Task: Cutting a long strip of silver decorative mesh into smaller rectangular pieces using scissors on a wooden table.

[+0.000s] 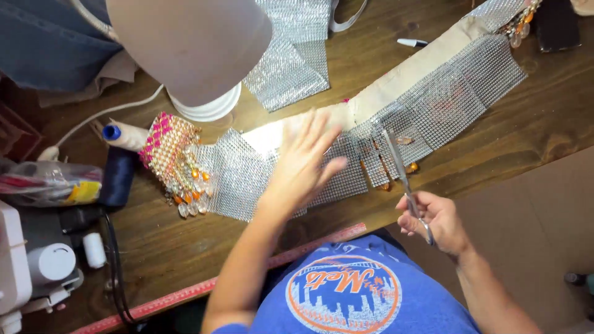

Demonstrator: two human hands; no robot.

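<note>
My left hand [304, 162] lies flat, fingers spread, on silver rhinestone mesh pieces [346, 167] that cover a long beige fabric band [408, 71] across the wooden table. My right hand [436, 221] grips the handles of a pair of scissors [402, 176]; the blades point away from me over the mesh, close to some orange drop beads [408, 167]. At the band's left end sits a pink, gold and orange beaded piece [170, 158].
A lamp shade [192, 43] hangs over the table's far left. More silver mesh [291, 59] lies at the back, near a marker [411, 42]. Thread spools [120, 136], a sewing machine [18, 266] and a cable are at the left. A red ruler [204, 287] runs along the front edge.
</note>
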